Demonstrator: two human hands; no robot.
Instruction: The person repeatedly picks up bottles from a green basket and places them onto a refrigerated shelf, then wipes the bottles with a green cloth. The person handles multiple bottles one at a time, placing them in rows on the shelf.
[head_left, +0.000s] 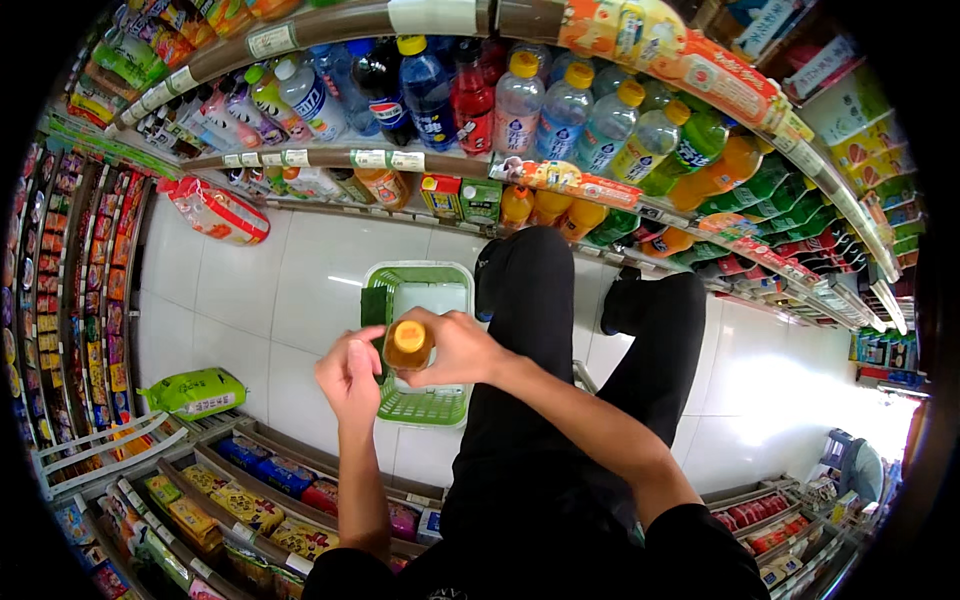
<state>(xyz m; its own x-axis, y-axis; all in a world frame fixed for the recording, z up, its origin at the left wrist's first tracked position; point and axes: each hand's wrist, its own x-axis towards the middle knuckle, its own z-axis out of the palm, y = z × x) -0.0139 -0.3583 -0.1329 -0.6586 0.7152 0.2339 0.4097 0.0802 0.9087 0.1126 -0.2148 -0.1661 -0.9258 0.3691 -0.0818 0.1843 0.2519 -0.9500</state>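
Note:
My right hand (459, 346) is closed around a bottle of amber drink (409, 352) with a yellow cap, held upright above a green plastic basket (424, 411). Close to the bottle's left side is my left hand (352, 373), its fingers partly curled and a fingertip near the bottle; whether it touches cannot be told. The basket stands on the tiled floor, with a white bottom and a dark green piece at its left rim. My hands and the bottle hide part of its inside.
Shelves with drink bottles (427, 94) curve across the top. A red-and-white bag (225, 214) and a green bag (199, 394) lie on the floor to the left. Shelves of packaged food (240, 504) stand below and far left. My legs (529, 337) are right of the basket.

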